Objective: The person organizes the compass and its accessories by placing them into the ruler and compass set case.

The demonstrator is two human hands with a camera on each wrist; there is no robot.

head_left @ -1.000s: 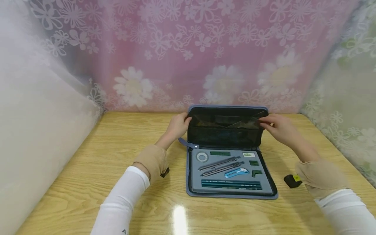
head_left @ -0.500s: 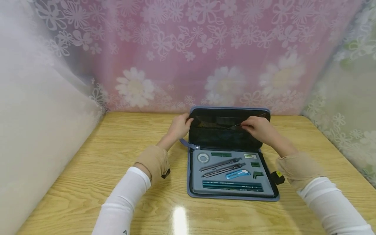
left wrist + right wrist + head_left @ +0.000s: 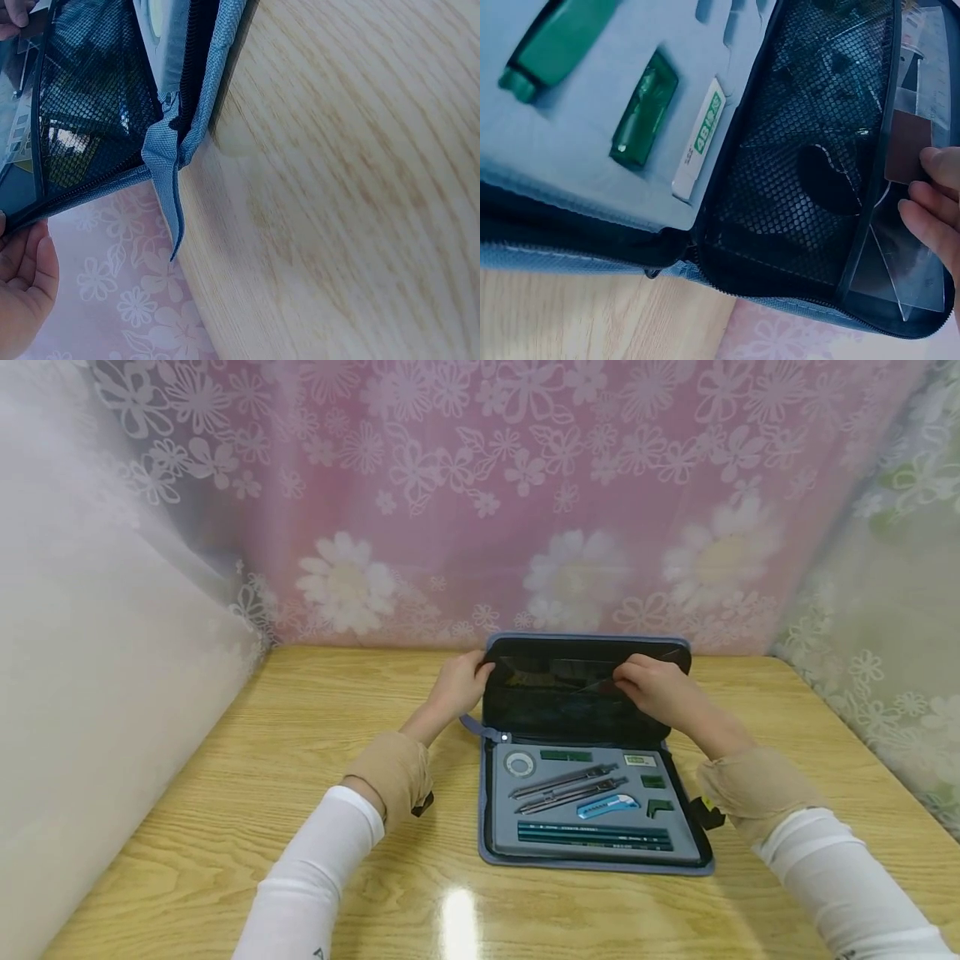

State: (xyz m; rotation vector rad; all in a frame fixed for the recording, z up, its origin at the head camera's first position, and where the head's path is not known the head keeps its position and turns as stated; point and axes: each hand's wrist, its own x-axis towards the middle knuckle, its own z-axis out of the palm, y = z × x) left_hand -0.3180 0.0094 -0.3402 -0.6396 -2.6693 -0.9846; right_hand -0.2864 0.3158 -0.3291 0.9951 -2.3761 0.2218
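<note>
A blue zippered drawing-set case (image 3: 596,867) lies unfolded on the table, its lid raised at the back. My left hand (image 3: 456,685) grips the lid's left edge, thumb inside and fingers behind, as the left wrist view also shows. Inside the lid is a black mesh pocket (image 3: 802,135) holding clear plastic rulers (image 3: 934,64) and set squares. My right hand (image 3: 660,692) reaches into the lid and pinches a flat brown rectangular piece (image 3: 909,146) at the pocket's opening. Part of that piece is covered by the fingers.
The case's grey tray holds two compasses (image 3: 566,781), a blue utility knife (image 3: 607,806), several dark green pencils (image 3: 592,833), a round white ring (image 3: 520,764), a white 4B eraser (image 3: 699,142) and green pieces (image 3: 645,112). A wooden table (image 3: 300,777) surrounds it; a floral curtain (image 3: 450,527) hangs behind.
My right hand has left the lid's right edge and moved left to the pocket, where it now pinches the brown piece. The left hand keeps its hold on the lid.
</note>
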